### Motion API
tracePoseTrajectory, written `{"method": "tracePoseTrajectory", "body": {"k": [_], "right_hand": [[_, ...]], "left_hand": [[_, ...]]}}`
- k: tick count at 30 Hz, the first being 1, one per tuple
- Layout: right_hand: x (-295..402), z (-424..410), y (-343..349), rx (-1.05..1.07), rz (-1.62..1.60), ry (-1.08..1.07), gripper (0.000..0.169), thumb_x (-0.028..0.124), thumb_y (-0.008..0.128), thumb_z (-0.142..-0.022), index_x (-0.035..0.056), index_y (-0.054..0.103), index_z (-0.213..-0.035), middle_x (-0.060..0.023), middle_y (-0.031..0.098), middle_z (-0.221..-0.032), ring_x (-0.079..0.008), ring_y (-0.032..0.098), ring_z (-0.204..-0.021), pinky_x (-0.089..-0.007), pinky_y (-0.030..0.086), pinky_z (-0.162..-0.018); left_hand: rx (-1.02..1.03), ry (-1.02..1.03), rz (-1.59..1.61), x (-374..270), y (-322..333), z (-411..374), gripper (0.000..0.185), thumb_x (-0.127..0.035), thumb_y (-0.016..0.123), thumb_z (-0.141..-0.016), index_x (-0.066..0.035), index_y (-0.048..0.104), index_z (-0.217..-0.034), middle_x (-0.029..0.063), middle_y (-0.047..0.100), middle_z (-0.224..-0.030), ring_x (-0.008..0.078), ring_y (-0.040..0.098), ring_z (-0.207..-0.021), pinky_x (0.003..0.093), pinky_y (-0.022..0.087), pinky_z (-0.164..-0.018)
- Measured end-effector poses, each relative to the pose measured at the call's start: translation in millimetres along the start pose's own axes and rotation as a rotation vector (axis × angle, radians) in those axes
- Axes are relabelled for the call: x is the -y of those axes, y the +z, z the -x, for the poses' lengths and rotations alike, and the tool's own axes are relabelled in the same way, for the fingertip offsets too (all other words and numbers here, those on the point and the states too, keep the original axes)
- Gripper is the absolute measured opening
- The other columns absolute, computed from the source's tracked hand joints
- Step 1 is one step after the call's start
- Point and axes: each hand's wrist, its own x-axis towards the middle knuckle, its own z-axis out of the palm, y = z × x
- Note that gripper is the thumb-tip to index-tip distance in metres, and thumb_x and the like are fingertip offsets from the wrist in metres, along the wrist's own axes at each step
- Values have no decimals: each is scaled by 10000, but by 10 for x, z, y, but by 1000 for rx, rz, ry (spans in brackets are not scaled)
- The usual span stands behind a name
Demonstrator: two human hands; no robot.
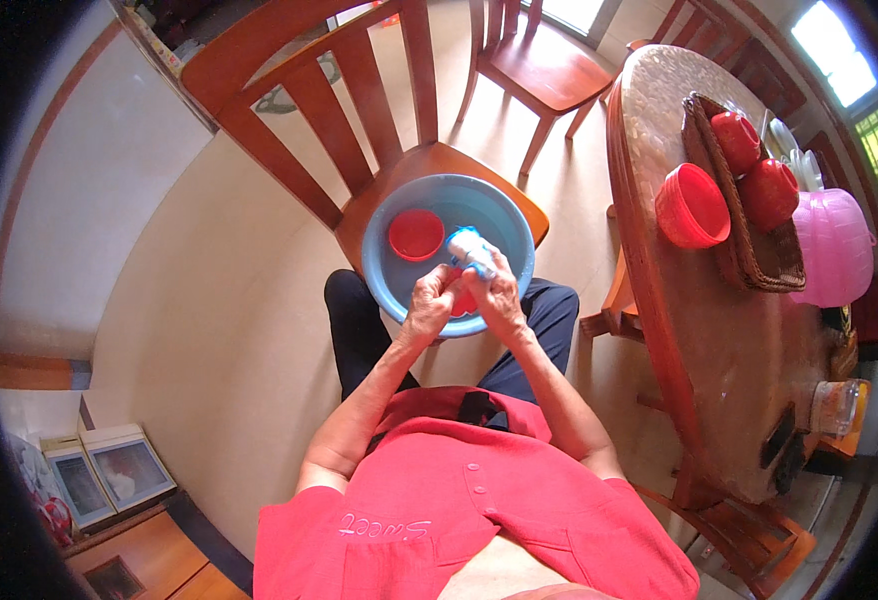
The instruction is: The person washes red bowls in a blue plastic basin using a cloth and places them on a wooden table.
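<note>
A light-blue plastic basin (pixel 375 289) rests on a wooden chair seat between my knees, with water in it. Over its near side, my left hand (pixel 430 301) grips a red bowl (pixel 464 301), mostly hidden by both hands. My right hand (pixel 500 298) is closed around a bunched white-and-blue cloth (pixel 470 247), held close above the red bowl; its exact kind is hard to tell. Another red bowl (pixel 416 235) sits in the basin, at its left side, apart from my hands.
The chair's slatted back (pixel 334 97) rises beyond the basin. To the right, an oval table (pixel 656 300) carries a brown woven basket (pixel 758 277) with red bowls, a red bowl (pixel 692 206) beside it, and a pink container (pixel 833 247). A second wooden chair (pixel 548 71) stands farther off.
</note>
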Motion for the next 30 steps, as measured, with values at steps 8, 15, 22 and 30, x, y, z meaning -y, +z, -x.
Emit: {"method": "tracePoseTrajectory", "body": {"k": [8, 15, 22, 30], "right_hand": [[-329, -26, -118, -79, -407, 329, 694, 570, 341, -888, -26, 489, -1210, -116, 534, -1157, -183, 499, -1055, -308, 383, -923], [-449, 397, 281, -175, -311, 300, 533, 397, 451, -908, 28, 335, -1274, -93, 402, -1087, -179, 355, -913, -288, 280, -749], [-23, 428, 302, -115, 525, -149, 658, 357, 519, -854, -67, 295, -1305, -299, 207, -1367, -450, 222, -1251, -503, 167, -1030], [165, 127, 129, -121, 82, 9, 384, 173, 536, -831, -33, 497, -1153, -246, 491, -1126, -418, 447, -1054, -453, 315, -943]], "left_hand": [[-95, -298, 764, -143, -103, -56, 211, -192, 511, -901, -22, 534, -1023, 96, 601, -1001, 186, 584, -901, 361, 472, -819], [-288, -402, 1157, 61, -41, -162, 276, -206, 451, -924, -58, 446, -1156, 131, 513, -1171, 273, 499, -1091, 474, 390, -952], [-379, -269, 985, 27, -16, -186, 229, -204, 442, -929, -45, 470, -1091, 129, 548, -1099, 265, 555, -999, 437, 443, -902], [-418, -223, 771, -78, 173, -129, 183, -158, 463, -925, -46, 494, -1066, 94, 574, -1023, 193, 585, -908, 342, 487, -812]]}}
